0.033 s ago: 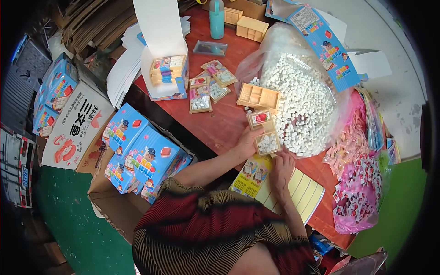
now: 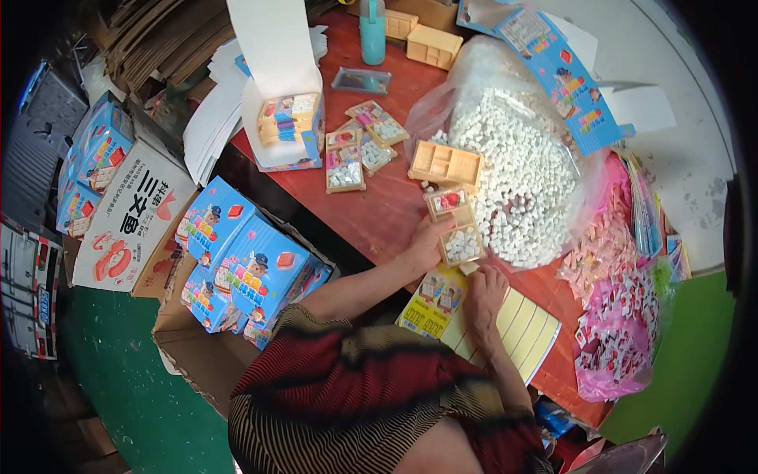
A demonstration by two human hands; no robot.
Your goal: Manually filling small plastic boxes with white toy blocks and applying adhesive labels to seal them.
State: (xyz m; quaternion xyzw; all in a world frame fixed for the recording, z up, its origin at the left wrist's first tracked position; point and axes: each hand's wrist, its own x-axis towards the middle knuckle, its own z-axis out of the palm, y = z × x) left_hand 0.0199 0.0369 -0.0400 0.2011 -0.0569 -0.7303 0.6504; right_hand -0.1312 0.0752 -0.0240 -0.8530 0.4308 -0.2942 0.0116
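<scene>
My left hand grips a small compartmented plastic tray by its left side. White cubes fill the tray's larger lower part, and a red-and-white packet lies in its upper part. Just below the tray's lower corner, my right hand has its fingers curled together. A small pale piece shows at its fingertips, too small to make out. Under my right hand lie a yellow printed card and a pad of yellow strips. An unfilled tan tray rests just beyond the held one.
A clear bag of white cubes spreads at centre right. Pink bags of small packets lie farther right. Several filled trays sit left of centre, near an open display box. Blue boxes fill a carton at left. A turquoise bottle stands behind.
My right hand has drawn slightly down from the tray's corner, and a pale piece now shows at its fingertips. The tray in my left hand has barely shifted.
</scene>
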